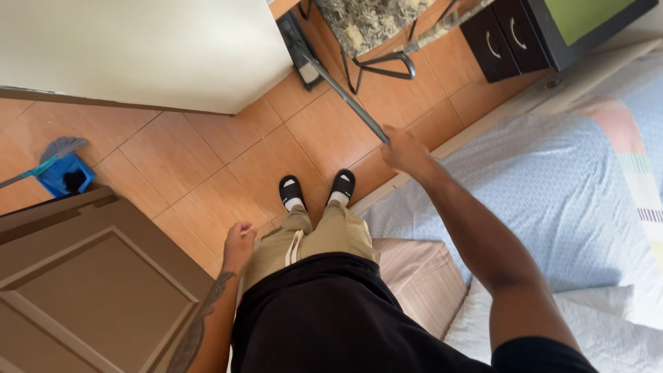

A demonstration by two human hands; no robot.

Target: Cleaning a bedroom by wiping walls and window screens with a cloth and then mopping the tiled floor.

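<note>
Your right hand (406,152) reaches out toward one o'clock, its grip clenched on the broom handle (345,97). Your left hand (238,243) hangs loosely curled and empty beside your thigh, at seven o'clock.

one broom (345,93), one dustpan (65,176), two sandals (291,191)

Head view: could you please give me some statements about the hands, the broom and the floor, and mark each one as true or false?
1. The right hand holds the grey handle of a broom. True.
2. The left hand also grips the broom handle. False: it hangs empty beside the leg, near the brown door.
3. The floor is covered with orange tiles. True.
4. A blue dustpan lies on the bed. False: it is on the floor at the left, near the door.
5. The person stands barefoot. False: black sandals with white socks are on the feet.
</note>
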